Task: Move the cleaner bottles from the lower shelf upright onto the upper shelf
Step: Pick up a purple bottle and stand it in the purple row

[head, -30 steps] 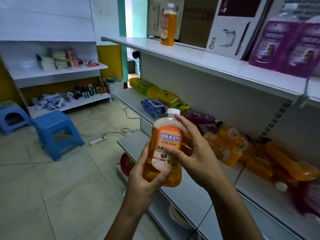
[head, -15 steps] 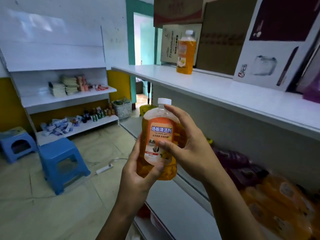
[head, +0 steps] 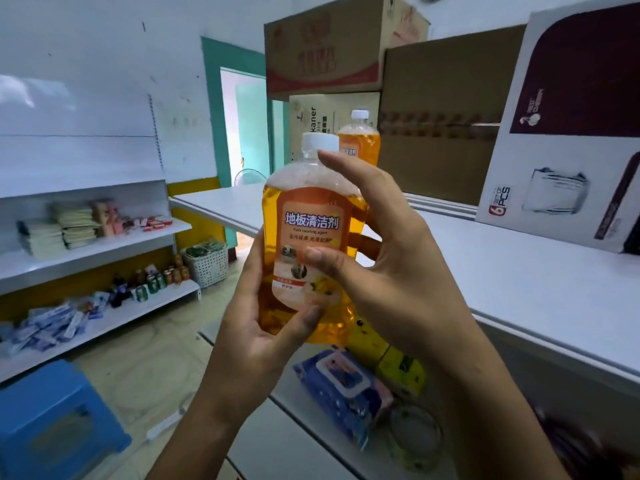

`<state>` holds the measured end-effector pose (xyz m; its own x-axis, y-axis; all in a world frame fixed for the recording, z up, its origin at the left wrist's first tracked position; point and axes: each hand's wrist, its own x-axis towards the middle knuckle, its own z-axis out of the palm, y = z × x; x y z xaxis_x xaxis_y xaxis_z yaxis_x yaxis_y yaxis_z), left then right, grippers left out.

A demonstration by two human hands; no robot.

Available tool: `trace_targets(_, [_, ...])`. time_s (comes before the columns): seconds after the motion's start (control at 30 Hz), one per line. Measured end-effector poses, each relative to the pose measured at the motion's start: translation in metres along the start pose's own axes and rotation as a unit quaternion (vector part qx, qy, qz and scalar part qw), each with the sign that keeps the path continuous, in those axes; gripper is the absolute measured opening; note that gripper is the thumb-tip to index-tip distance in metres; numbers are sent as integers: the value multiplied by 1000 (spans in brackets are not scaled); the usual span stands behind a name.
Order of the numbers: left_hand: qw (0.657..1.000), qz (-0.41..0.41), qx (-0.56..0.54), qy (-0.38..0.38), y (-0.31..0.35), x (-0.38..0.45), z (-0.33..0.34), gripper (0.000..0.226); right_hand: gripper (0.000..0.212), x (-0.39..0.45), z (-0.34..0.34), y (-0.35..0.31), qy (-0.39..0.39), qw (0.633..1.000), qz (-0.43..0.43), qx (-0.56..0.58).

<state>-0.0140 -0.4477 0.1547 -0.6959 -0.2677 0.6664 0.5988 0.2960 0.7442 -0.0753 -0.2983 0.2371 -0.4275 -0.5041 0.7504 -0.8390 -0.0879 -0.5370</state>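
Observation:
I hold an orange floor-cleaner bottle with a white cap upright in front of me, level with the upper shelf. My left hand grips its lower part from the left, thumb across the base of the label. My right hand wraps its right side, thumb pressed on the label and index finger reaching up by the cap. A second orange cleaner bottle stands upright at the back of the upper shelf, partly hidden behind the held one. The lower shelf lies below my hands.
Cardboard boxes and a white product box line the back of the upper shelf. A blue wipes pack and yellow packs lie on the lower shelf. A blue stool stands on the floor at left, beside other stocked shelves.
Both hands have lifted the orange bottle from lower-shelf height up to the level of the upper shelf. My view has swung upward, so the lying bottles have left the frame.

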Motion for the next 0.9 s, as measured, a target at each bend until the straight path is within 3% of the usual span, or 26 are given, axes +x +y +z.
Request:
trace_targets(0.37, [988,83,7,-133,-34,90,-24,90,75,47,17,12,78,993,32,-76])
trace_targets(0.5, [978,70,6,-195,-45,121,-38,96,75,66,29,11,108,983,43,-142])
trace_targets(0.6, [960,57,68,-266,-53,140,-43,96,78,79,40,12,103,957,56,-266])
trace_targets(0.73, [929,48,141,-337,-60,167,-36,99,88,95,43,15,90,896,121,-417])
trace_targets(0.9, [877,73,171,-443,-70,208,-34,83,92,113,35,25,79,848,224,-473])
